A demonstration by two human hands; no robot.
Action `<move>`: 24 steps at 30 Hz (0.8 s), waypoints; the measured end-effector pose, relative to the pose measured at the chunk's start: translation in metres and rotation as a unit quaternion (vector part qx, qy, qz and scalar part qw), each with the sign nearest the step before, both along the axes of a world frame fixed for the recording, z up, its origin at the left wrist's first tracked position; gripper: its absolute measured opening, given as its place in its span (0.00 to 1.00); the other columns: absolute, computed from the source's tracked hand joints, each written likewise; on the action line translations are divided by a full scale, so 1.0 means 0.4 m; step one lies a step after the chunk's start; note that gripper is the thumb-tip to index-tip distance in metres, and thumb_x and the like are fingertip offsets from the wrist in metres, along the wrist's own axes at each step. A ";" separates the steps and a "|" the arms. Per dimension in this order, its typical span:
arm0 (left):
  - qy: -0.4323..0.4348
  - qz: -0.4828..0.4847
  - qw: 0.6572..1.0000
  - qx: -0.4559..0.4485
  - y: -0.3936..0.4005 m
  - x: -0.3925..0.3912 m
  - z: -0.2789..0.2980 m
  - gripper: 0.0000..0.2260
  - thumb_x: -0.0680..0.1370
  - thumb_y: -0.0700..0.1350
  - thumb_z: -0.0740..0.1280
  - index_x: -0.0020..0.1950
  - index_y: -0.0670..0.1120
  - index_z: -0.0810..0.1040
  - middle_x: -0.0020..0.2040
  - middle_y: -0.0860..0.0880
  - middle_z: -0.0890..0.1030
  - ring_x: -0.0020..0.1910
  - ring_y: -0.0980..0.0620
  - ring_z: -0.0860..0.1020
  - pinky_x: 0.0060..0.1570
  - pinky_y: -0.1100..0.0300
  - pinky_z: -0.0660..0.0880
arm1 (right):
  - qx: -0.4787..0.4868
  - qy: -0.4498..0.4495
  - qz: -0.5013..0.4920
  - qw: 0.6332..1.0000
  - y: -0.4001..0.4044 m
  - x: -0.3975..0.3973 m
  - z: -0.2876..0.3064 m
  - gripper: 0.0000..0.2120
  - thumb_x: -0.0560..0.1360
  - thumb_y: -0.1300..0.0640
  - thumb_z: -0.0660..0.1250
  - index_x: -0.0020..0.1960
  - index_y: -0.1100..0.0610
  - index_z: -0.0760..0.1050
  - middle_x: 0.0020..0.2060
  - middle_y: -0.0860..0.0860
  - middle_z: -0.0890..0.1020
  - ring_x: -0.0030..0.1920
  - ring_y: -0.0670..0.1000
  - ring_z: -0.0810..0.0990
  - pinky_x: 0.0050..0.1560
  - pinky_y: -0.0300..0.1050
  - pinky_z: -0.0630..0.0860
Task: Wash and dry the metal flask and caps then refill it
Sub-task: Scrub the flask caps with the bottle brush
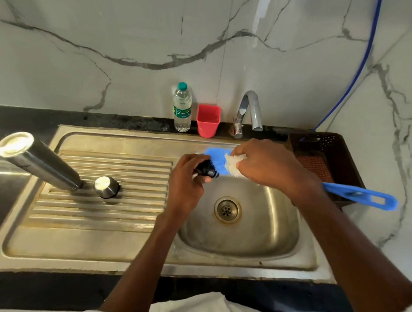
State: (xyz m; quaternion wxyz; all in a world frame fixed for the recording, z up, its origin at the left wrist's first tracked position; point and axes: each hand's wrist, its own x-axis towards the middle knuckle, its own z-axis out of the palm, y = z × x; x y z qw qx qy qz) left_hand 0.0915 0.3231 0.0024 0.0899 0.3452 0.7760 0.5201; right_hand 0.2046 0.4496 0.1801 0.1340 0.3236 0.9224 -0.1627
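**Inner cap under the brush, over the basin**

Left hand (189,180) grips one small black inner cap (206,168); right hand (269,167) clamps the blue bottle brush (357,193), bristles against the cap. On the sink's (86,246) drainboard — one steel flask (38,160), inverted, matte with a shiny base; beside it one steel outer cap (106,186).

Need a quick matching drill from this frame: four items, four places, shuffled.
Things:
1. metal flask
2. steel cap
3. black cap
4. red cup

Places:
A. in the left hand
B. behind the sink, beside the water bottle
C. upside down on the drainboard
D. on the drainboard, next to the flask's mouth

Pairs: 1-C, 2-D, 3-A, 4-B
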 end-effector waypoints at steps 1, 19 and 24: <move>0.015 0.004 1.000 -0.007 0.002 -0.007 -0.001 0.26 0.71 0.32 0.78 0.67 0.47 0.83 0.64 0.51 0.80 0.62 0.51 0.81 0.63 0.51 0.81 | 0.036 -0.004 0.023 0.999 -0.014 0.008 0.002 0.19 0.76 0.53 0.64 0.65 0.44 0.80 0.61 0.51 0.83 0.58 0.57 0.81 0.54 0.49 0.77; -0.491 0.128 0.785 0.356 0.042 0.023 0.001 0.24 0.71 0.38 0.75 0.67 0.40 0.79 0.63 0.41 0.84 0.67 0.40 0.80 0.62 0.52 0.79 | -0.477 0.281 -0.340 0.760 -0.026 0.014 -0.255 0.13 0.83 0.63 0.62 0.62 0.51 0.78 0.42 0.54 0.80 0.23 0.44 0.62 0.21 0.34 0.57; -0.427 0.091 0.856 0.276 0.062 0.088 -0.020 0.16 0.78 0.28 0.71 0.65 0.37 0.78 0.59 0.41 0.86 0.60 0.45 0.83 0.62 0.51 0.80 | -0.595 0.325 -0.453 0.579 -0.036 0.019 -0.322 0.11 0.84 0.63 0.60 0.63 0.55 0.76 0.39 0.54 0.75 0.21 0.42 0.63 0.17 0.34 0.58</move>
